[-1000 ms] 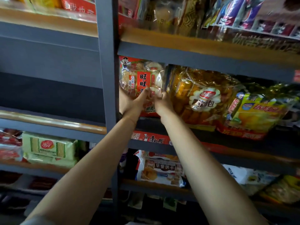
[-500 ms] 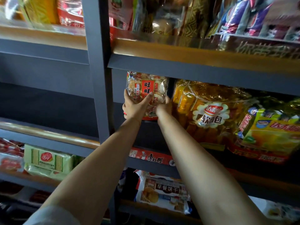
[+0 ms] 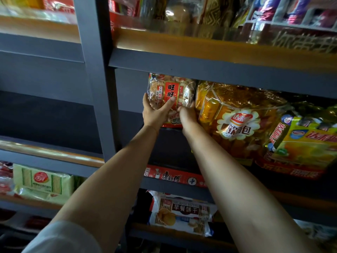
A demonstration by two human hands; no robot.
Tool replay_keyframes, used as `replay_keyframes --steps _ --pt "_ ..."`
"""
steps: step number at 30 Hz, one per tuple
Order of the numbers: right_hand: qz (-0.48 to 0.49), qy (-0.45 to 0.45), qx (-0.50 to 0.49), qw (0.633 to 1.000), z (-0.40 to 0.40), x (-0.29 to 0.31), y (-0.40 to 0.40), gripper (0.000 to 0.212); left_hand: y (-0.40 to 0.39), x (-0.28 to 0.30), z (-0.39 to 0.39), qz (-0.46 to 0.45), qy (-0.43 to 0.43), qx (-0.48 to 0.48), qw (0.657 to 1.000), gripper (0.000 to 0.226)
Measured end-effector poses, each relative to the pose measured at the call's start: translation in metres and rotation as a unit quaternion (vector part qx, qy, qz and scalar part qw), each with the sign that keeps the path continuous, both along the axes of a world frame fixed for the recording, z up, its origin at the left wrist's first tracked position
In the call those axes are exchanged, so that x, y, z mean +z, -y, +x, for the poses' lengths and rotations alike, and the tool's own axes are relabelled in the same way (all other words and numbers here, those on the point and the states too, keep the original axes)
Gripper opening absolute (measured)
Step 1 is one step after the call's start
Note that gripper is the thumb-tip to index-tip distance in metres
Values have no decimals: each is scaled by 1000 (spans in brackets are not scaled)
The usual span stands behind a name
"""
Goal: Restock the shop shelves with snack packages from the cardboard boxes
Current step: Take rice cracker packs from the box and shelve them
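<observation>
Snack shelves (image 3: 200, 57) of grey metal fill the view, one holding a big yellow bread bag (image 3: 235, 121). Just left of it, both hands grip a rice cracker packet (image 3: 171, 92): left hand (image 3: 155, 114) wraps its side, right hand (image 3: 187, 114) supports below. Placement seems underway; next, seat it upright and let go.

You've got a golden-yellow crinkly plastic bag of bread rolls (image 3: 237, 121) on the middle shelf (image 3: 169, 147), touching a yellow-green foil bag (image 3: 306, 143) at its right end. A red printed label strip (image 3: 175, 177) runs along that shelf's front edge. Two white biscuit packs with brown bands (image 3: 182, 214) are stacked on the lower shelf (image 3: 173, 232). Pale green wafer packs (image 3: 42, 181) sit left of the dark grey upright post (image 3: 94, 70). A clear plastic rail with white lettering (image 3: 300, 41) fronts the top shelf (image 3: 200, 50), with purple packets (image 3: 291, 8) behind it.
</observation>
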State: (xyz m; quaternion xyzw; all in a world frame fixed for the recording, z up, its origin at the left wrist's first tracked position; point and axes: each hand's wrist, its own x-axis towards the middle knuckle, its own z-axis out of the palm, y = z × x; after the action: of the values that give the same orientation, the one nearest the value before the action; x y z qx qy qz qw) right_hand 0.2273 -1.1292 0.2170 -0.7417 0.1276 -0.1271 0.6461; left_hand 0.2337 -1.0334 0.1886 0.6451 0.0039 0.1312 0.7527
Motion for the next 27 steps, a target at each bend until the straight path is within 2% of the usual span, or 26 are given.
replay_keyframes --steps 4,7,10,13,16,17,22,27 --pt "-4 -4 -5 1000 3 -2 9 71 2 -2 9 4 -11 -4 1000 144" --pt "2 6 -15 1000 5 -5 18 61 7 -4 12 17 -10 -18 1000 140" --pt "-5 10 -21 1000 9 -9 22 62 9 -4 12 23 -11 -32 999 135" --pt "-33 19 -36 999 8 -12 19 66 3 -2 9 45 -17 -29 998 115" --pt "-71 23 -52 996 10 -19 16 57 1 2 5 156 -59 31 985 81" --pt "-86 24 -56 994 9 -20 15 56 0 3 4 176 -74 43 981 77" --pt "-165 14 -44 985 4 -22 8 68 -4 0 5 140 -94 14 986 96" --pt "-115 -57 -47 991 -2 -3 -6 77 -2 -1 -1 107 -69 6 992 83"
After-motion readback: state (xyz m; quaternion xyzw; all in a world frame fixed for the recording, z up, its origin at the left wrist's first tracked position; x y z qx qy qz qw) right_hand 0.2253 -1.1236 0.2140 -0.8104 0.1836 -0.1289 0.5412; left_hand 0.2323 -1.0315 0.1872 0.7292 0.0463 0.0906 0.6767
